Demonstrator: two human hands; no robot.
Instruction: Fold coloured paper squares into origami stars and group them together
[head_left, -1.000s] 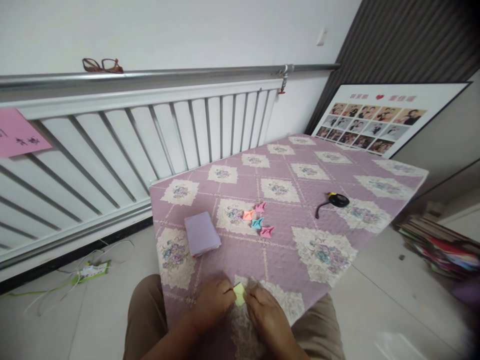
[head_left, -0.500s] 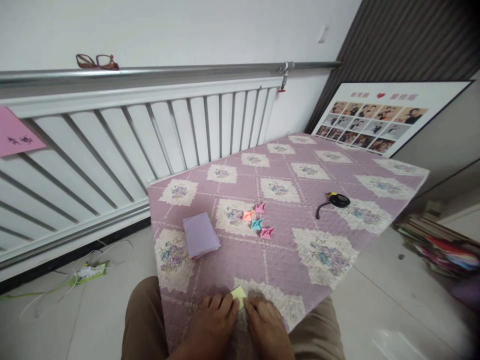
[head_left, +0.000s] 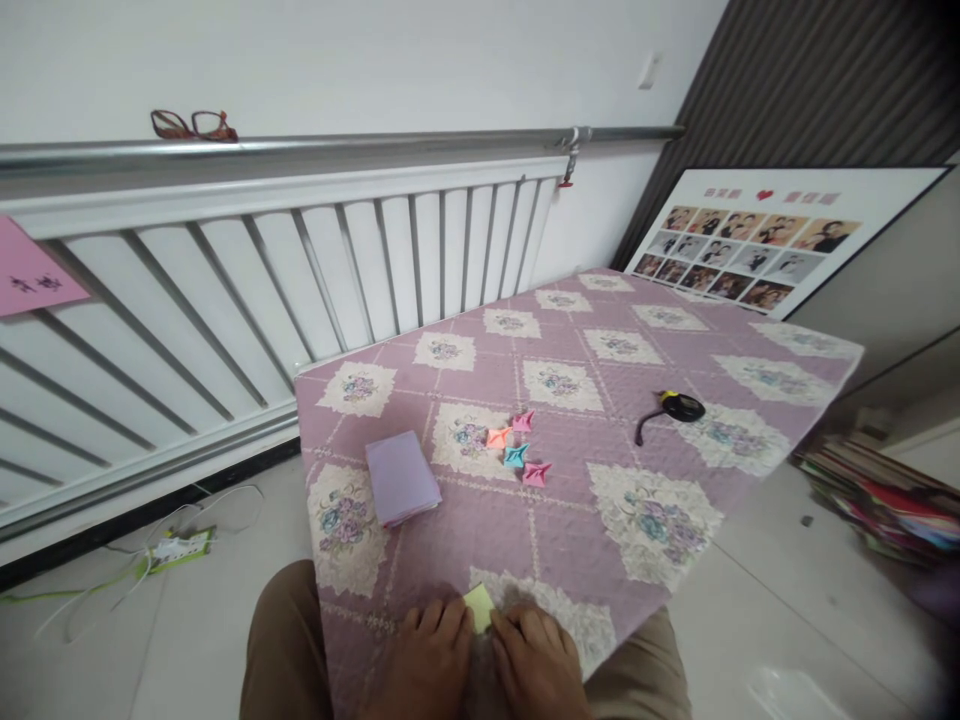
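A small yellow-green piece of paper (head_left: 478, 606) lies at the table's near edge. My left hand (head_left: 431, 650) presses on its left side with fingers together. On its right side, my right hand (head_left: 536, 655) pinches the paper's edge with thumb and fingers. Beyond my hands sit several small folded paper pieces: an orange one (head_left: 498, 438), a blue one (head_left: 515, 456) and pink ones (head_left: 535, 474). A stack of purple paper (head_left: 403, 478) rests to the left of them.
The table has a purple floral cloth (head_left: 555, 520). A black and yellow object with a strap (head_left: 681, 406) lies on the right. Behind stand a white radiator (head_left: 360, 260) and a photo board (head_left: 757, 240). A power strip (head_left: 180, 548) is on the floor.
The view has shifted slightly, so the table's things appear a little lower. Both hands stay at the yellow-green paper, with only slight movement of the fingers.
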